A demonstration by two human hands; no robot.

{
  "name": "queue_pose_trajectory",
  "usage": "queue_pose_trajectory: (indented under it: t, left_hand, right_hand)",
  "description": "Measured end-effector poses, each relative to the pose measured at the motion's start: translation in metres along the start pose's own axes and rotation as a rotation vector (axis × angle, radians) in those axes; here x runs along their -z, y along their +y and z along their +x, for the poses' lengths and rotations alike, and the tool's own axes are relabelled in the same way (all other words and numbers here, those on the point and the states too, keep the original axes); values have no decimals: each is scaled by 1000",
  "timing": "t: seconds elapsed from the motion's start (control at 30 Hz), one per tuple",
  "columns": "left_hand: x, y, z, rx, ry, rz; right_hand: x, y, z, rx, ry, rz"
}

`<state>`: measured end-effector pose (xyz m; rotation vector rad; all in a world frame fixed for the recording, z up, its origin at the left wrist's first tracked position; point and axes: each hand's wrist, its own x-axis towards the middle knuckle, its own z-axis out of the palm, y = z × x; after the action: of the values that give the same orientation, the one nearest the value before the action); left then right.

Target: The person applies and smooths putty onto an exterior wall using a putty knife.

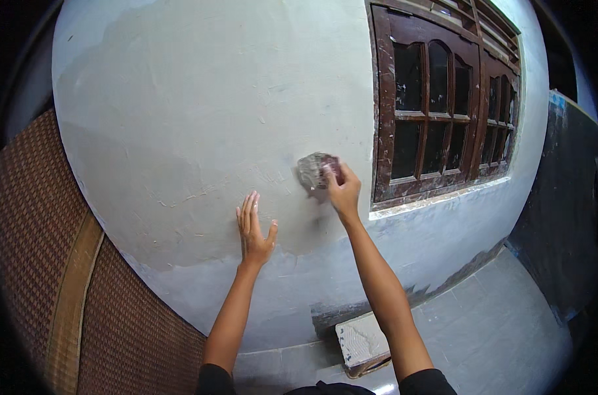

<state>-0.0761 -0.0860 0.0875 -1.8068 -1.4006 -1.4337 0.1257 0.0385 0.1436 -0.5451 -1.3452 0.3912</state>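
My right hand (343, 191) is closed round a crumpled grey and dark-red piece (310, 170), a rag or a sheet of sandpaper; I cannot tell which. It is held at the pale plastered wall (207, 118), left of the window's lower corner, with a shadow below it. Lower and to the left, my left hand (255, 232) has its fingers stretched upward and its thumb apart. It holds nothing and is at the wall; whether the palm touches is hidden. Thin scratches and small flakes mark the plaster around both hands.
A brown wooden window (434, 118) with dark panes is at the right. A white-topped box (363, 343) stands on the grey tiled floor (483, 322) beneath my right arm. Woven brown panels (32, 197) line the left side, and a dark board (562, 210) stands at the far right.
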Motion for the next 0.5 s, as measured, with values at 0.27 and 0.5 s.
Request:
queue_pose_trajectory:
  t: [0.27,0.5]
  left_hand:
    - [-4,19,-12,29,-16,34]
    - [-4,39,-21,42,-42,22]
  right_hand:
    - [55,41,14,-108,378,224]
    - [44,53,6,64,366,-194]
